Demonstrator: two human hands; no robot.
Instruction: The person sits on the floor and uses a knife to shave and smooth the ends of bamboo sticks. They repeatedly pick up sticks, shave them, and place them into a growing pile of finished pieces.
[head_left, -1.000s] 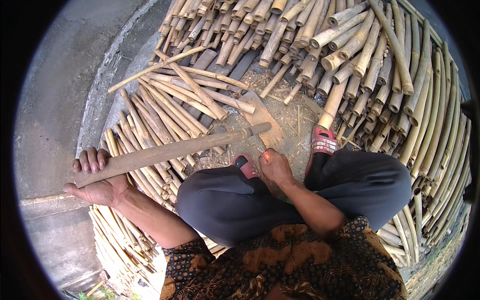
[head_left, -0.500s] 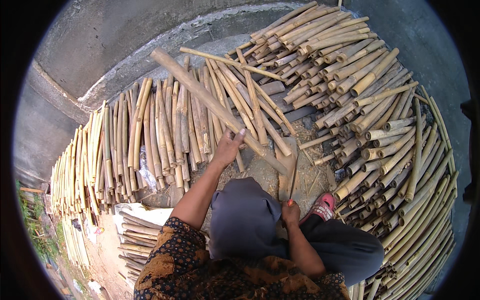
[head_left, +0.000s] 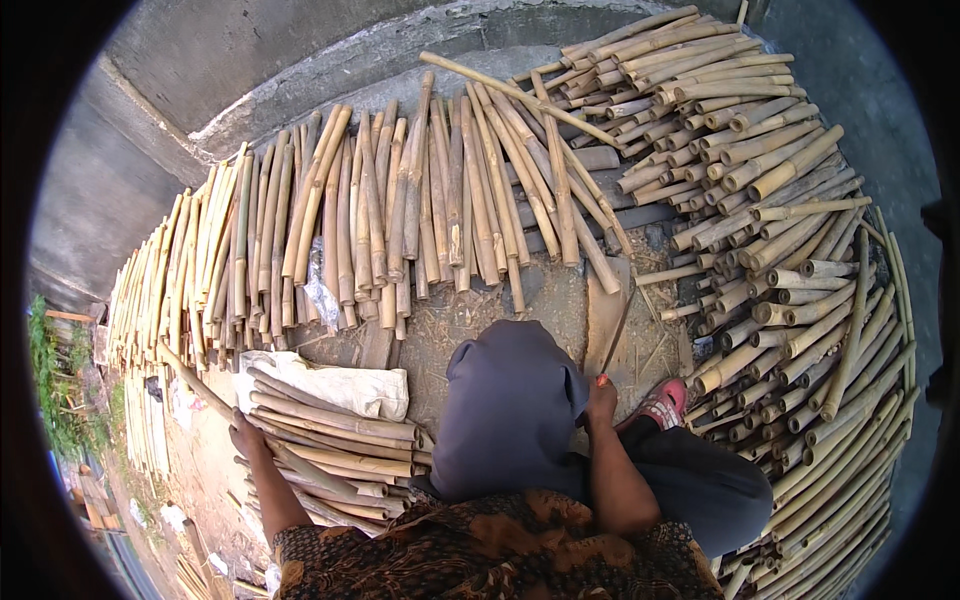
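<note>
Out to the left, my left hand [head_left: 248, 437] is closed around a bamboo pole [head_left: 194, 382]. The pole slants over a low stack of cut bamboo poles [head_left: 340, 424] beside my left leg; whether it rests on them I cannot tell. My right hand [head_left: 600, 400], near my right knee, grips a long-bladed knife [head_left: 618, 335]. A bit of orange-red shows at the base of its blade, and the rest of the handle is hidden in my fist. The blade points away from me, over a flat wooden board [head_left: 603, 315] on the ground.
Bamboo poles lean in a long row [head_left: 380, 200] ahead and to the left. A tall pile of bamboo [head_left: 760, 240] fills the right side. Concrete walls [head_left: 270, 60] stand behind them. A white sack [head_left: 345, 385] lies by the low stack. My shoe [head_left: 664, 403] is beside the board.
My left hand has carried the bamboo pole from in front of me over to the low stack at the left. My right hand still holds the knife. The view has shifted somewhat.
</note>
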